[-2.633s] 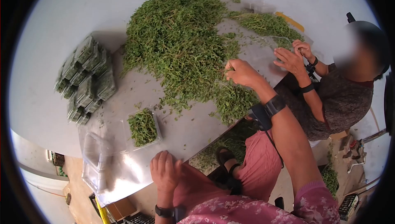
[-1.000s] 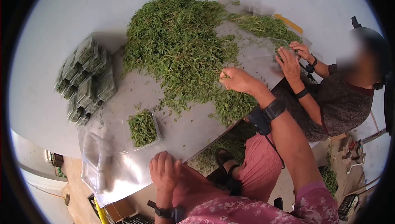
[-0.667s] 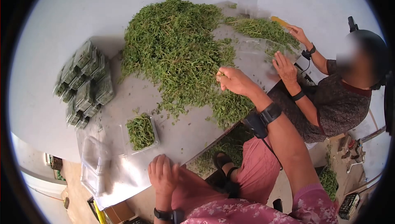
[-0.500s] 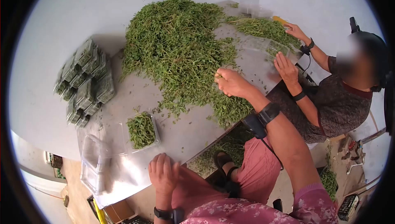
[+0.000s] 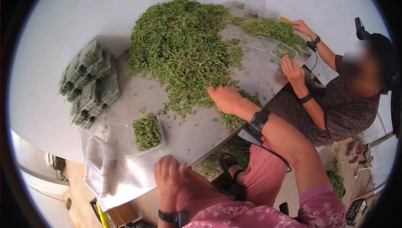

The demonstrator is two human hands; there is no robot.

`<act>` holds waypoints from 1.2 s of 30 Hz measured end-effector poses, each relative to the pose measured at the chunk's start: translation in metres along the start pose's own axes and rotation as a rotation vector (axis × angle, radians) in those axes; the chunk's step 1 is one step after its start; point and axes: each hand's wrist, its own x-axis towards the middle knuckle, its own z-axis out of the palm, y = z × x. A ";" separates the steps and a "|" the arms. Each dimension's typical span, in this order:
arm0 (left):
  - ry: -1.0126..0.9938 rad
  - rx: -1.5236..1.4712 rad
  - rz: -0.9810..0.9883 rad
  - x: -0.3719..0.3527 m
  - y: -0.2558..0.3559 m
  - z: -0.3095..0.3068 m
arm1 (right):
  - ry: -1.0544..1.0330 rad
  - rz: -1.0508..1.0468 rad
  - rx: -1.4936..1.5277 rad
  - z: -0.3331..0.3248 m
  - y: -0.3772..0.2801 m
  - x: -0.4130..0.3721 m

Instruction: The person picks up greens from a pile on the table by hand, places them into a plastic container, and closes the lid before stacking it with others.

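My right hand is over the near edge of a big heap of leafy green stems. Its fingers are curled down against the greens, and whatever they pinch is hidden. My left hand lies at the table's front edge, fingers stretched out and holding nothing. Just beyond it stands an open clear plastic box filled with cut greens, its lid folded out to the left.
Empty clear boxes are nested at the table's left corner. Behind them rises a stack of filled, closed boxes. On the right a co-worker sits by another clear box and loose greens. More greens lie below the table.
My right hand has moved down and slightly left, from above the heap onto its near edge. My left hand stays at the table edge. The view has shifted slightly.
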 end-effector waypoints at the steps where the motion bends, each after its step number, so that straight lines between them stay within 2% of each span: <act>1: 0.000 0.001 0.001 0.000 0.000 0.000 | 0.006 -0.012 -0.021 0.005 0.001 -0.001; 8: 0.026 -0.006 0.011 0.002 0.000 -0.005 | -0.038 -0.048 -0.163 -0.008 0.006 -0.039; 14: 0.032 -0.033 0.003 0.002 -0.001 -0.006 | -0.335 0.046 -0.165 -0.047 0.036 -0.089; 17: 0.030 -0.026 0.004 0.000 -0.002 -0.005 | -0.302 0.119 -0.124 -0.057 0.046 -0.097; 20: 0.027 -0.017 -0.002 0.000 -0.002 -0.005 | -0.125 0.062 0.057 -0.056 0.036 -0.081; 23: 0.022 0.001 -0.002 0.000 -0.003 -0.004 | -0.030 -0.028 0.020 -0.038 0.000 -0.053; 28: 0.017 0.018 -0.012 0.000 -0.002 -0.004 | 0.038 -0.146 -0.269 0.017 -0.045 -0.038; 32: 0.020 0.006 -0.014 0.000 -0.003 -0.004 | 0.150 -0.162 -0.282 0.025 -0.031 -0.050; 35: 0.027 0.008 -0.004 0.001 -0.002 -0.004 | 0.095 -0.050 -0.310 0.013 -0.007 -0.072; 36: 0.031 0.006 0.000 0.001 -0.002 -0.004 | 0.002 -0.001 -0.332 0.004 0.001 -0.080</act>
